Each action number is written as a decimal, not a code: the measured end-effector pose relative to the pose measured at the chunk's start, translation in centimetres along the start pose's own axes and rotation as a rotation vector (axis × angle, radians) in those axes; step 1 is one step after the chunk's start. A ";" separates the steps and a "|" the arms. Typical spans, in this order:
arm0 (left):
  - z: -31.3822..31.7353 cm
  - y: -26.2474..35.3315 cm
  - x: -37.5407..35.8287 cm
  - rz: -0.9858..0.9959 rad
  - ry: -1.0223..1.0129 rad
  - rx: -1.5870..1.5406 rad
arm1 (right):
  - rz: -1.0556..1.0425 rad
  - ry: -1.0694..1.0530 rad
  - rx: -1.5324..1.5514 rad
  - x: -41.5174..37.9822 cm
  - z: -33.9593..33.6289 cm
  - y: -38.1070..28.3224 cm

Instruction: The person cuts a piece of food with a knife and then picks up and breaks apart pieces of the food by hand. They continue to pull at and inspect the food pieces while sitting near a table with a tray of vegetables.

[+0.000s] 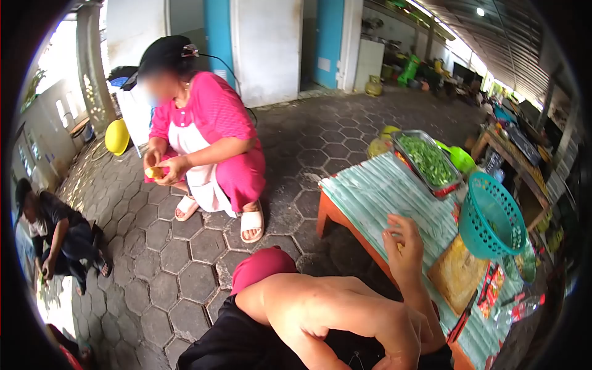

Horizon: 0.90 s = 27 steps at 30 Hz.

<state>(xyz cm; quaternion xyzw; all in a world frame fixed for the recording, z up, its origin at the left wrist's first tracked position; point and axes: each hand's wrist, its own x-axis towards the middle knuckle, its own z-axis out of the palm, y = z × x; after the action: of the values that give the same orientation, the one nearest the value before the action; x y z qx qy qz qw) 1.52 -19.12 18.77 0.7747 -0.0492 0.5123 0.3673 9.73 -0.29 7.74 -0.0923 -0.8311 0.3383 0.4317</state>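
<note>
The small yellowish bit [400,247] at my right hand [404,243] is mostly hidden by the fingers, too little showing to say what it is. The hand is raised beside the desk [376,191], fingers loosely bent; I can't tell if my grip is closed on that bit. My left hand [394,330] is low in front of me, its fingertips out of sight, so I can't tell its grip either.

Near my right hand lies a worn, yellow-brown board [457,271], flat and squarish, with a black-and-red tool [461,322] slanting by its near edge. Beside the board are a red printed packet [492,290] and a clear bottle [521,310] with a red cap. A teal perforated basket [493,216] stands past the board, and a metal tray [431,163] full of chopped greens sits at the far end.

The desk has a streaky green-and-white top and orange-brown sides, on dark hexagonal paving [197,253]. Ahead, a person in pink [206,132] squats, holding something yellowish; another in dark clothes [65,225] sits low at the left. White walls [265,49], blue doors [330,43] and a corrugated roof [493,31] lie beyond.
</note>
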 end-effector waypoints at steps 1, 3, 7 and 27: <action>0.4 0.0 0.2 0.001 0.001 0.024 | 0.011 0.001 -0.016 0.0 0.1 0.0; 1.1 -0.5 1.2 0.152 0.047 -0.031 | -0.003 -0.014 -0.017 0.0 0.1 -0.3; 2.5 -1.1 0.8 0.205 0.208 -0.067 | 0.051 -0.027 -0.009 -0.3 0.3 -0.2; 0.5 -0.4 1.8 0.407 0.084 0.265 | 0.044 -0.016 0.010 -0.3 0.7 0.3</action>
<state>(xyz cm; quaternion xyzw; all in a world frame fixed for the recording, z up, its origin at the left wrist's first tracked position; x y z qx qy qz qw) 2.92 -18.61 19.96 0.7683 -0.1211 0.6095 0.1534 9.33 -0.54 7.07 -0.1057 -0.8306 0.3524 0.4181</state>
